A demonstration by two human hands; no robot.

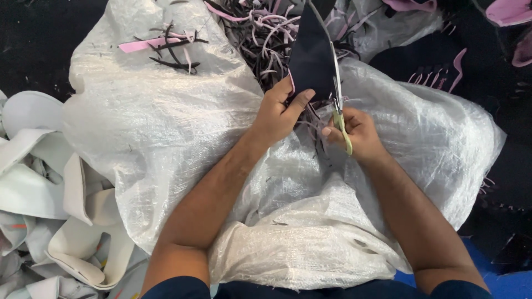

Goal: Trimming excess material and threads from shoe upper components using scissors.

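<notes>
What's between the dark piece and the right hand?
In the head view, scissors lie between the dark piece and the right hand, which holds their handle.

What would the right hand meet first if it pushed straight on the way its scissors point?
Most likely the dark piece held by the left hand: the scissors in the right hand already run along its edge. Beyond lie trimmings; depth is unclear.

White woven sack [166,122] spread wide; pink and dark trimmings [260,33] heaped at its mouth; white offcuts [61,221] piled left; blue floor [510,282].
</notes>
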